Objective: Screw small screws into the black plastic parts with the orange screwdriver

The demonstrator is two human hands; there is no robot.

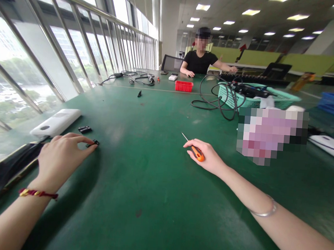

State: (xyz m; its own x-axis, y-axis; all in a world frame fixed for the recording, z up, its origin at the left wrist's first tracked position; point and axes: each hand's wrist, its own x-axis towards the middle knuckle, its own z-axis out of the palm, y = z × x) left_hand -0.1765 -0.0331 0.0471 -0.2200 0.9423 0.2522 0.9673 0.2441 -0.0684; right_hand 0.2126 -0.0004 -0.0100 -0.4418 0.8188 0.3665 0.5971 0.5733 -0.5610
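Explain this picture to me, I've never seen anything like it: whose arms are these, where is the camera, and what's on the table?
There is no machine here. The camera sits on a person's head and looks forward and down, so the two bare arms are that person's own. The left hand pinches a small black part on the green table. The right hand holds an orange-handled screwdriver. Near the left hand lie another black part and a white device. Farther off are a red tray, a green basket with black cables, and a co-worker seated at the far end.

Long green table [149,200] beside railed windows [61,35], ceiling lights [251,12] overhead.
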